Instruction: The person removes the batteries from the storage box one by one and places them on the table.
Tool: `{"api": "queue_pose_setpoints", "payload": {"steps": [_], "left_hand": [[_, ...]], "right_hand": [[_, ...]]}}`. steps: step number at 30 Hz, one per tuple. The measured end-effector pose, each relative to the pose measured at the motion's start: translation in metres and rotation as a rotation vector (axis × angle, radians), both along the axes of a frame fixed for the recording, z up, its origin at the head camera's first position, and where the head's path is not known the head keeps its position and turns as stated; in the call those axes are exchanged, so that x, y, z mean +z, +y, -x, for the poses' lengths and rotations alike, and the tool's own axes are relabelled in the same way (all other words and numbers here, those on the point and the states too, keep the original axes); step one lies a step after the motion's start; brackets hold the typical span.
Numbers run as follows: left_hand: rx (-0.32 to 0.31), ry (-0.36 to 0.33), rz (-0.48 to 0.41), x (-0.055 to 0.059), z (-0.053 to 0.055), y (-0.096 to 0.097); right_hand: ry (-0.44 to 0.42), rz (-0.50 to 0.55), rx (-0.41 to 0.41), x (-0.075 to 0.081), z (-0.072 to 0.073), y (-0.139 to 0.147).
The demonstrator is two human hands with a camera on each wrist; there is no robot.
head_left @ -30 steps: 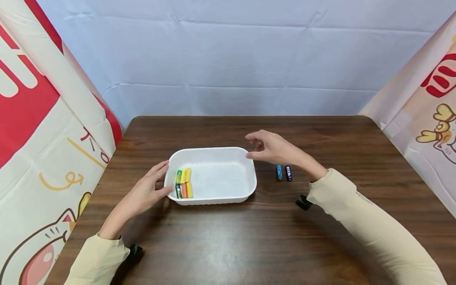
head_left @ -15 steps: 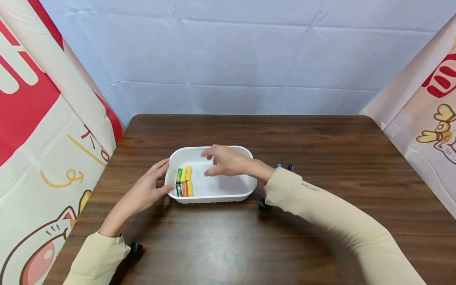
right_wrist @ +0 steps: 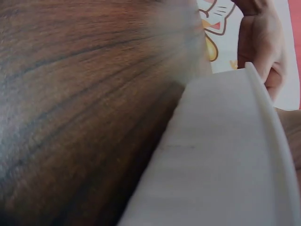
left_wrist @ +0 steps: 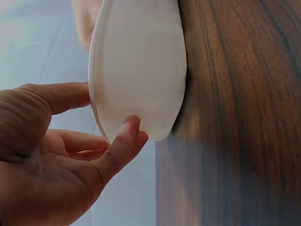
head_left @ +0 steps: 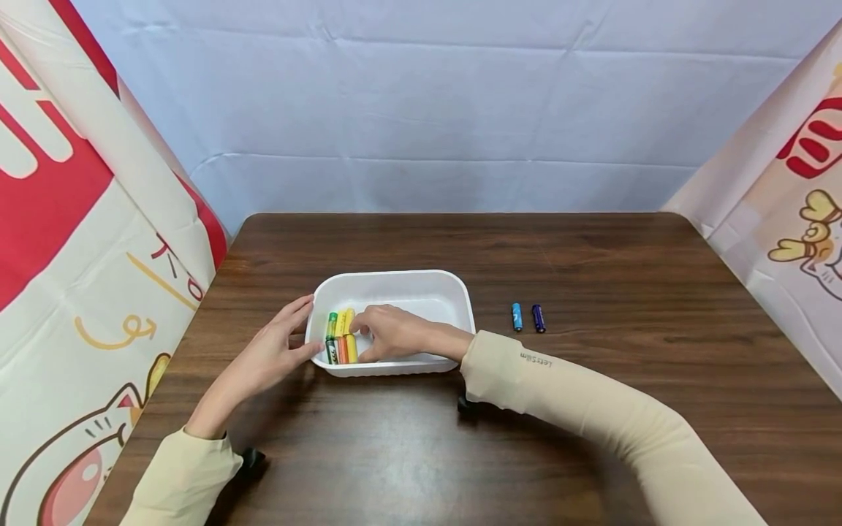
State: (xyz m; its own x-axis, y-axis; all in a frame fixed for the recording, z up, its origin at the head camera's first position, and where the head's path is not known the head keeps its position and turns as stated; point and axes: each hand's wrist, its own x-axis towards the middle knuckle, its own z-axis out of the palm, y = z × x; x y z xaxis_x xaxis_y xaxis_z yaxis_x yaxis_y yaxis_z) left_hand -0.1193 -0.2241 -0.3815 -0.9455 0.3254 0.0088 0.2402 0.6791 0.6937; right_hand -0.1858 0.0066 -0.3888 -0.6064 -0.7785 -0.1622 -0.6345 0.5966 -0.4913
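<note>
A white tray [head_left: 427, 292] stands on the table. Its left end holds several short batteries in two rows: yellow ones [head_left: 351, 348], an orange one [head_left: 341, 351] and green ones [head_left: 332, 324]. My left hand [head_left: 270, 358] grips that end, the thumb over the rim; in the left wrist view one fingertip lies against the outer wall. Inside the tray, my right hand [head_left: 395, 332] reaches over the near right rim. Its thumb and fingertips are spread beside the yellow batteries, seeming to touch them. The right wrist view shows mainly the tray's outer wall [right_wrist: 211, 155].
Right of the tray, a light blue battery [head_left: 517, 317] and a dark blue battery [head_left: 539, 318] lie side by side on the brown table [head_left: 592, 256]. A pale cloth [head_left: 427, 109] hangs behind the table. Printed cloths hang at both sides.
My right hand has moved left from above the tray's right rim, across the tray and down to the batteries. The left hand has stayed at the tray's left end.
</note>
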Motion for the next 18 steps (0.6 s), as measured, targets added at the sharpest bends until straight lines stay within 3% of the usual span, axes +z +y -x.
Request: {"api": "queue_pose_setpoints", "payload": {"steps": [12, 18], "left_hand": [[-0.003, 0.006, -0.003, 0.002, 0.000, 0.003], [0.002, -0.011, -0.006, 0.001, 0.000, 0.002]], "right_hand": [[0.038, -0.006, -0.049, -0.011, -0.002, -0.007], [0.084, -0.042, -0.035, -0.015, -0.003, -0.009]]}}
